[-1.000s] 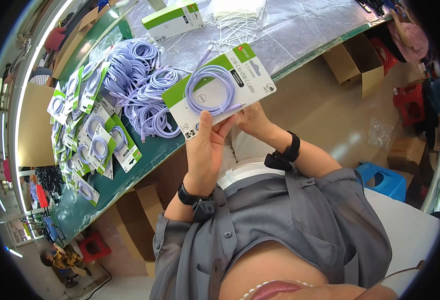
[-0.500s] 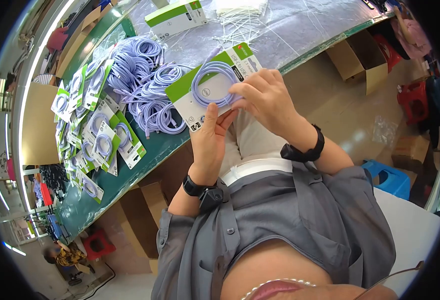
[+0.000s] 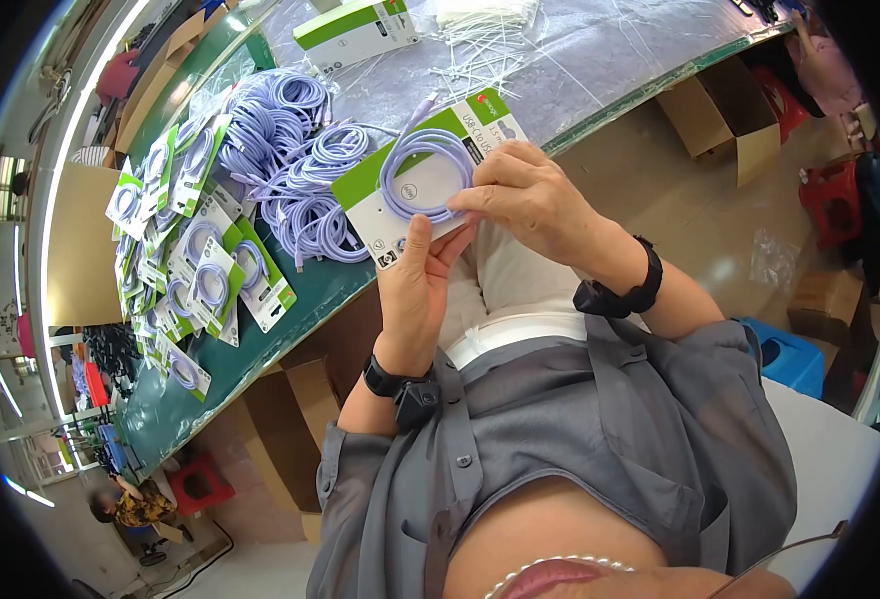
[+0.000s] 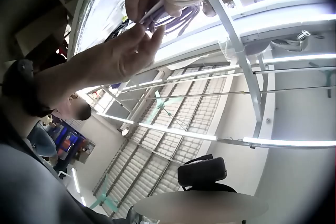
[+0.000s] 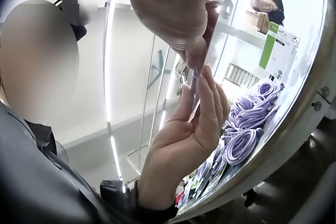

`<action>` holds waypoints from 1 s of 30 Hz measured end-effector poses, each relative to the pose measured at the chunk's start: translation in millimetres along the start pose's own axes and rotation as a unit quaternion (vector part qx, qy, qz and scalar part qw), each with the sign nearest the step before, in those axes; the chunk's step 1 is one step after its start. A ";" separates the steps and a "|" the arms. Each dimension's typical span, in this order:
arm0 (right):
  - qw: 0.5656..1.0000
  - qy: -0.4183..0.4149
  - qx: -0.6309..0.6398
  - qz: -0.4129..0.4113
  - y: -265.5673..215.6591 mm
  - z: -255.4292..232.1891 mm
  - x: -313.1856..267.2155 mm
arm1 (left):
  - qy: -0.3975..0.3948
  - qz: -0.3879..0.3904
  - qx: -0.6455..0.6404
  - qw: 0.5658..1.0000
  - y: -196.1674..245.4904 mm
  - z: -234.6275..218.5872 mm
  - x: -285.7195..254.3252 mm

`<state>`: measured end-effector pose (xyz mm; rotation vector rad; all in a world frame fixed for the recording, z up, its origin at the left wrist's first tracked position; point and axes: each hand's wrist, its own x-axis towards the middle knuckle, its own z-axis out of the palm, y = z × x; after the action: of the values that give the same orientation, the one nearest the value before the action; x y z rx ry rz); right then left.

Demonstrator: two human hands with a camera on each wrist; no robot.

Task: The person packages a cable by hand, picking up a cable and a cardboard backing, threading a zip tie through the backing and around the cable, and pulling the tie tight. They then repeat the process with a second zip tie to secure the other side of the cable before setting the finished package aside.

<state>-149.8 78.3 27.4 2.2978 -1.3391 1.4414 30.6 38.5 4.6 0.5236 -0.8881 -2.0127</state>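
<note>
In the head view a green and white card (image 3: 367, 215) is held up in front of the body, a coiled lilac cable (image 3: 392, 190) lying on its face. The left hand (image 3: 415, 290) grips the card's lower edge, thumb in front and fingers behind. From the right, the right hand (image 3: 540, 205) pinches at the cable near the coil's lower right, its fingers covering part of the card's print. Both hands (image 5: 181, 134) also show close together in the right wrist view, with the card seen nearly edge-on between them.
Loose lilac cable coils (image 3: 270, 125) are heaped on the table (image 3: 230, 374), beside a pile of carded cables (image 3: 210, 285) at the left. A green and white box (image 3: 355, 40) and white ties (image 3: 480, 60) lie farther back. Open cartons (image 3: 715, 110) and a blue stool (image 3: 785, 359) stand around.
The right hand has come from behind the card's lower right to its front and now pinches at the cable. The left hand keeps its grip, with the card shifted slightly.
</note>
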 end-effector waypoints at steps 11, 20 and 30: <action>0.971 0.136 0.083 0.176 6.2 46.7 -46.3 | 0.010 -0.055 -0.028 0.998 -0.9 10.7 -11.7; 0.951 0.023 0.228 0.209 6.2 51.9 -48.6 | 0.026 -0.042 -0.027 0.998 2.0 7.8 -17.8; 0.984 0.001 0.099 0.146 22.9 73.0 -40.7 | 0.017 -0.003 -0.015 1.000 -3.7 -3.3 -17.4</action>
<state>-123.9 52.3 -51.1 2.2872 -1.6600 1.7338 40.3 53.2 0.2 0.5443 -0.8358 -2.0138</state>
